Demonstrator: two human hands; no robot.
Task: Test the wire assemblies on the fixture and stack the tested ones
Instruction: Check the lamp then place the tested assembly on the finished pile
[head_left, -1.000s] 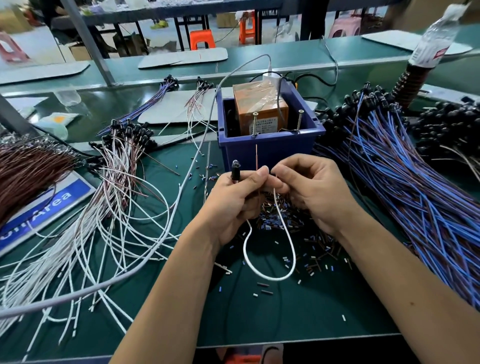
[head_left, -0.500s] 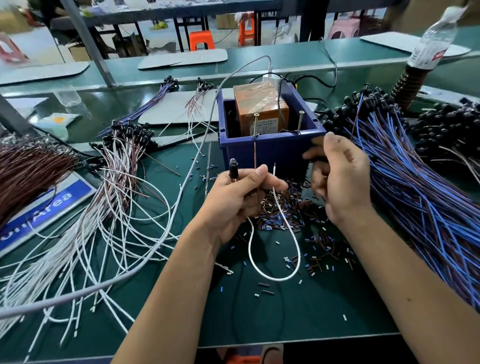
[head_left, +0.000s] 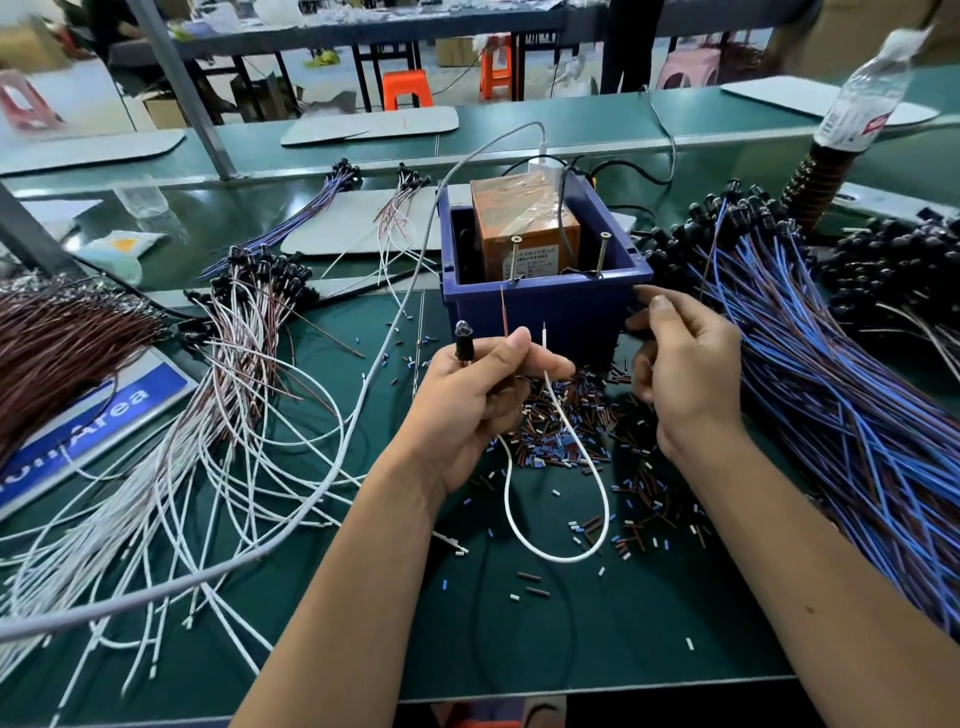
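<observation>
The left hand grips a wire assembly with a black lamp cap, red lead and looping white lead, held upright just in front of the dark blue plastic fixture box on the green tabletop. The right hand hovers beside the box, fingers loosely spread and holding nothing, near the blue wire pile

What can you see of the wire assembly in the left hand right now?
The wire assembly is one small black-bodied lamp with a clear tip, a thin red lead and a white lead. The left hand grips it in front of the blue bin, lamp upright. Both stripped lead ends point up, clear of the bin's two screws. The white lead droops in a loop over the green mat.
</observation>
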